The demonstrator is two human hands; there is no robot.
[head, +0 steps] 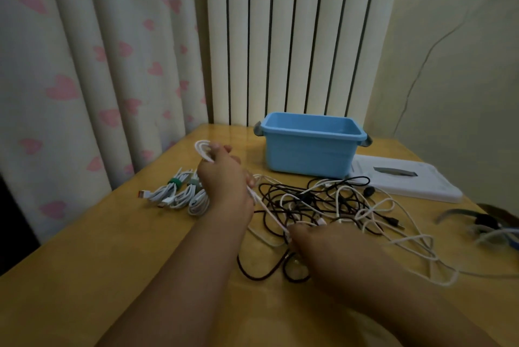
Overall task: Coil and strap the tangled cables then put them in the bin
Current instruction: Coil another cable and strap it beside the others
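My left hand (pixel 222 175) grips a small coil of white cable (pixel 202 148), whose loops stick out above my fingers. The same white cable runs taut down to my right hand (pixel 314 248), which pinches it near the table top. To the right lies a tangle of black and white cables (pixel 337 206). Three strapped white cable bundles (pixel 179 192) lie left of my left hand, one with a green strap. The blue bin (pixel 311 147) stands open behind the tangle, and nothing shows inside it.
A white flat box (pixel 407 178) lies right of the bin. Dark straps (pixel 477 220) sit at the table's right edge. A curtain hangs close on the left, a radiator behind. The wooden table (pixel 112 248) shows bare wood at the front left.
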